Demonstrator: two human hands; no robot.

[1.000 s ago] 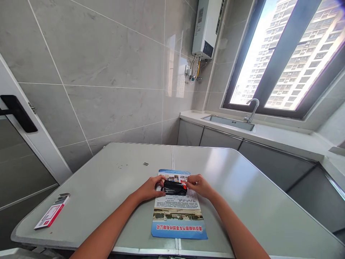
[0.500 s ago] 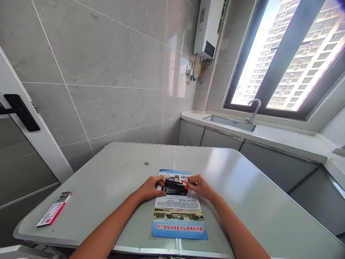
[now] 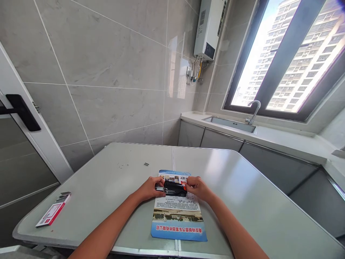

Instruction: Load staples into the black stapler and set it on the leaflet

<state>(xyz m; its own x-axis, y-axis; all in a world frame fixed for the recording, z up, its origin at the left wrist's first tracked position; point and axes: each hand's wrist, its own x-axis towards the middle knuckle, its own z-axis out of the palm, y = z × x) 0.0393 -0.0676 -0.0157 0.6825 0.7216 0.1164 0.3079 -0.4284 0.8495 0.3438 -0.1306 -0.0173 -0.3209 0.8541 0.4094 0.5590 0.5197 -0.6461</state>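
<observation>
A black stapler with a red part at its right end lies across a printed leaflet. At the stapler's left end, my left hand has thumb and fingers closed around the tip. A silvery metal piece juts out there, between the fingers. My right hand pinches the other end, at the red part, which the fingers partly cover. Beneath the stapler, the leaflet's middle is hidden.
A short strip of staples lies on the table, with tiny loose bits to its left. A red and white box with dark grey strips at its end sits near the left edge. Beyond are a counter and sink.
The silvery metal piece now sticks out past the stapler's left end, into my left hand's grip. My right hand has shifted very slightly left, still at the red part.
</observation>
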